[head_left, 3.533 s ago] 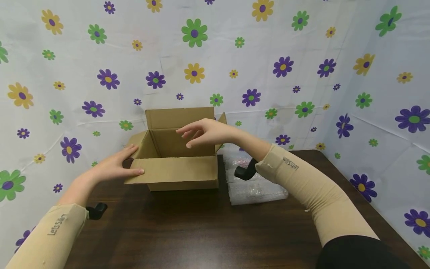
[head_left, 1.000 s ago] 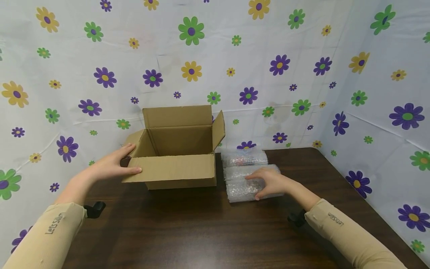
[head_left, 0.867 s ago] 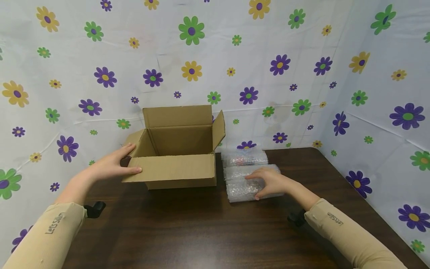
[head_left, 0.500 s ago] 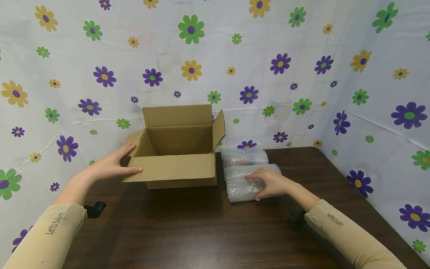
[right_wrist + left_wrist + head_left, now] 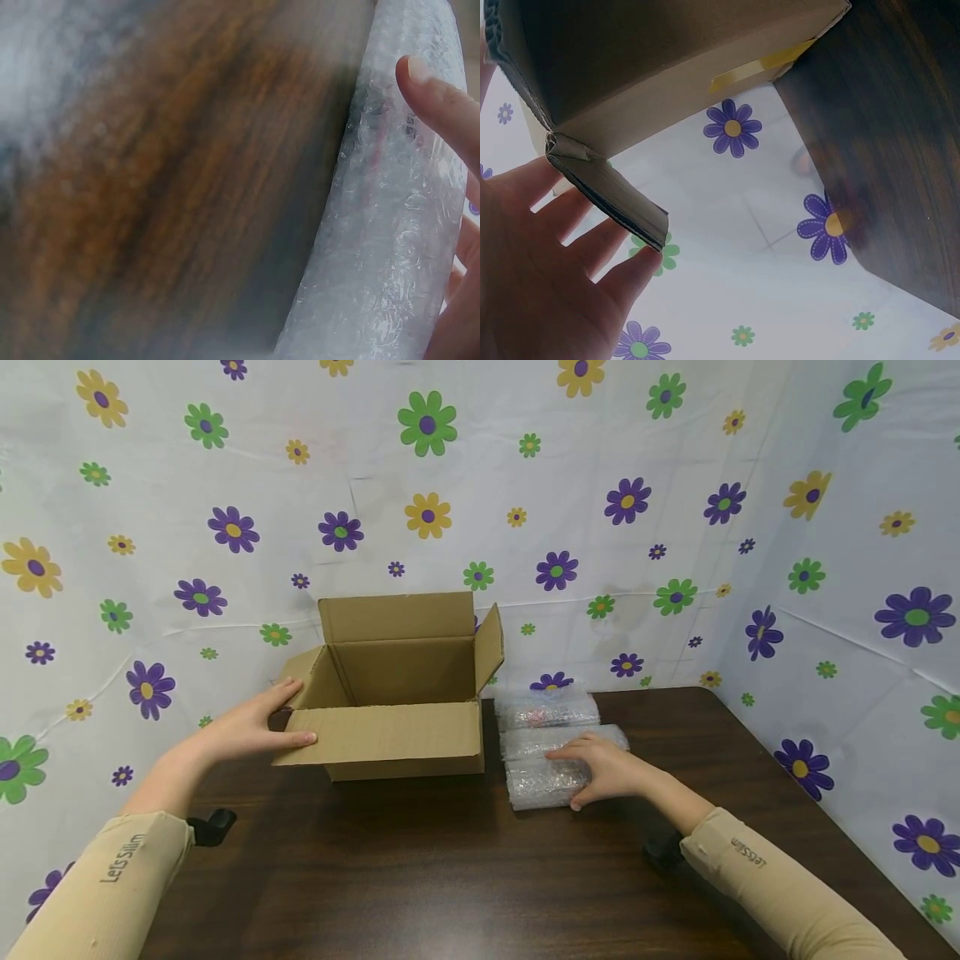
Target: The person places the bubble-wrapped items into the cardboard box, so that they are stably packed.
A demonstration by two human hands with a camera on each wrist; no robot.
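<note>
An open cardboard box (image 5: 390,735) stands on the table, left of centre in the head view. My left hand (image 5: 251,727) rests across its near left corner, thumb on the front flap and fingertips on the left flap. In the left wrist view the spread fingers (image 5: 630,277) reach past the edge of a flap (image 5: 622,191). To the right, my right hand (image 5: 607,768) holds the nearest bubble-wrapped package (image 5: 536,785), thumb on the near side, fingers over the top. Through the wrap (image 5: 375,225), faint red and dark marks show in the right wrist view.
Behind the held package lie two more bubble-wrapped packages, a middle one (image 5: 525,743) and a far one (image 5: 547,710). The dark wooden table (image 5: 420,877) meets a flower-patterned cloth (image 5: 480,485) at the back and right.
My right hand has moved from above the box, rightward and down, onto the nearest package. Over the last second it has stayed there. My left hand remains at the box corner.
</note>
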